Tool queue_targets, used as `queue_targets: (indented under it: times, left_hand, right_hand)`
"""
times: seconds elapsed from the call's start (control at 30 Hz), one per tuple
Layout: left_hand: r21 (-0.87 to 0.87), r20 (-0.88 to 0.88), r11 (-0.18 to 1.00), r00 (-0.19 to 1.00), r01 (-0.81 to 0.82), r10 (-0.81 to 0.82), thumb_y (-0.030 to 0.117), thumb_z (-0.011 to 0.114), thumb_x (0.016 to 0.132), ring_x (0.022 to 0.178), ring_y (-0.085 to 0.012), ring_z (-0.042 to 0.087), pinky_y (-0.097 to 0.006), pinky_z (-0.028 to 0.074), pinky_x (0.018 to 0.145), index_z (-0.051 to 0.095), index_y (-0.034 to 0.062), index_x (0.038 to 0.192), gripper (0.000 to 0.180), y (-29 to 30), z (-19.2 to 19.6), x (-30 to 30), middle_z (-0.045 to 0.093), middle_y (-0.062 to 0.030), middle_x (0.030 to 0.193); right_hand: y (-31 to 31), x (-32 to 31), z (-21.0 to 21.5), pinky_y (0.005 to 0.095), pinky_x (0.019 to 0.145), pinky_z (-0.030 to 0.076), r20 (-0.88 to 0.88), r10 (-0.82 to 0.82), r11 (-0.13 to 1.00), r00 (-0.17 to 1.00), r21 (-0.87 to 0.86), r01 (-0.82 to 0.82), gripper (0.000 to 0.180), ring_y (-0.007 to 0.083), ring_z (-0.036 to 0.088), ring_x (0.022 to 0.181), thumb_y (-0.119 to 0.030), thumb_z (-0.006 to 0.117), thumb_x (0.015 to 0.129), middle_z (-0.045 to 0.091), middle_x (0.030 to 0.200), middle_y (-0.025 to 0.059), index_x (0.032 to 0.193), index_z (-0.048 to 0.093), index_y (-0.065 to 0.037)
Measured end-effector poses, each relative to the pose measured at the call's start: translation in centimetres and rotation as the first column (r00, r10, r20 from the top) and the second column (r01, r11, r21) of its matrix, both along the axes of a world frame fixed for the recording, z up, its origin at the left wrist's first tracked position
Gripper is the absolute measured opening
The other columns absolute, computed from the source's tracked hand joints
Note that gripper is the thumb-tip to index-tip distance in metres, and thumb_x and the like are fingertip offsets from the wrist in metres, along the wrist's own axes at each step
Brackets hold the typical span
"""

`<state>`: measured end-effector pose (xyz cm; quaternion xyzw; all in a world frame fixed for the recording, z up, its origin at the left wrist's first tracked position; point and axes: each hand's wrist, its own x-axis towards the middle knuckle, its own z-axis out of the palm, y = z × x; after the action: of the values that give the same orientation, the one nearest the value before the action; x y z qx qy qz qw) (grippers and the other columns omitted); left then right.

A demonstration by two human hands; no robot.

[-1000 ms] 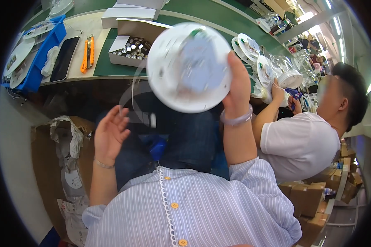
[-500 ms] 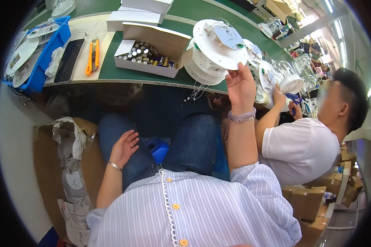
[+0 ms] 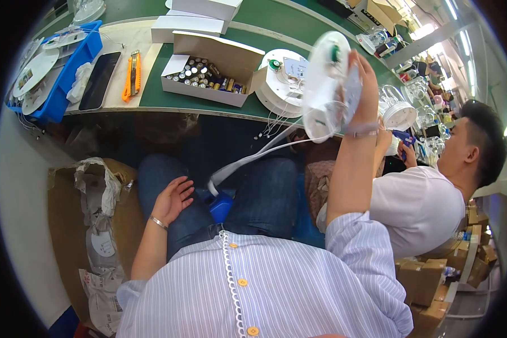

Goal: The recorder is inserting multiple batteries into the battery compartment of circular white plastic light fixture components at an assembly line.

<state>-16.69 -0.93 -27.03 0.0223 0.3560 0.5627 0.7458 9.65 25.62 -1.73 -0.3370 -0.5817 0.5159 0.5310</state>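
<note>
My right hand point(image 3: 361, 93) grips a round white plastic disc point(image 3: 323, 73), tilted up almost on edge above the bench's front edge. A green part shows on the disc's face, and my fingers are wrapped round its right side. From it a white wire point(image 3: 248, 163), partly blurred, hangs toward a blue object point(image 3: 221, 207) between my thighs. Just left of the disc, on the bench, sits a round white base point(image 3: 281, 93) with a green part and a small board. My left hand point(image 3: 173, 200) lies over my left thigh, fingers apart, holding nothing.
On the bench stand an open white box of batteries point(image 3: 203, 93), an orange utility knife point(image 3: 132, 76), a black phone point(image 3: 99, 81) and a blue bin point(image 3: 76, 73) of white discs. A cardboard carton point(image 3: 67, 225) is at my left. A co-worker point(image 3: 417, 203) sits close at right.
My right hand has lifted the disc off the stack, moved it right and tipped it on edge. The white base beneath is uncovered, and the wire now swings over my lap.
</note>
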Motion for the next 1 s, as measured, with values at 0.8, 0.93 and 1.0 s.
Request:
queue_targets:
  times: [0.8, 0.93, 1.0]
  left_hand:
    - [0.005, 0.096, 0.999, 0.995, 0.04, -0.04, 0.025, 0.039, 0.084, 0.091, -0.0182, 0.05, -0.033, 0.043, 0.072, 0.043, 0.0099, 0.108, 0.028, 1.3, -0.2, -0.5, 0.05, -0.0084, 0.104]
    - [-0.003, 0.109, 0.999, 0.993, 0.037, -0.036, 0.025, 0.04, 0.084, 0.091, -0.0179, 0.051, -0.033, 0.043, 0.072, 0.043, 0.0097, 0.108, 0.028, 1.1, -0.4, -0.4, 0.051, -0.0083, 0.104]
    - [-0.02, 0.103, 0.999, 0.994, 0.036, -0.034, 0.025, 0.04, 0.084, 0.091, -0.0174, 0.05, -0.032, 0.043, 0.072, 0.043, 0.0094, 0.108, 0.028, 1.1, -0.3, -0.4, 0.051, -0.0078, 0.103]
  right_hand:
    - [13.1, -3.1, -2.1, 0.0181, 0.051, 0.043, 0.698, 0.376, 0.923, 0.61, -0.34, -0.18, 0.029, 0.0056, 0.053, 0.059, -0.021, 0.06, 0.074, 0.058, 0.076, 0.002, 0.095, 0.056, -0.001]
    - [11.7, -3.6, -2.1, 0.0172, 0.049, 0.042, 0.6, 0.363, 0.905, 0.713, -0.409, -0.117, 0.029, 0.0049, 0.053, 0.055, -0.021, 0.06, 0.075, 0.058, 0.075, 0.0011, 0.096, 0.055, -0.001]
    - [11.7, -3.3, -2.3, 0.018, 0.049, 0.043, 0.585, 0.362, 0.893, 0.726, -0.441, -0.09, 0.029, 0.0052, 0.052, 0.055, -0.022, 0.059, 0.075, 0.058, 0.074, 0.0006, 0.096, 0.055, -0.002]
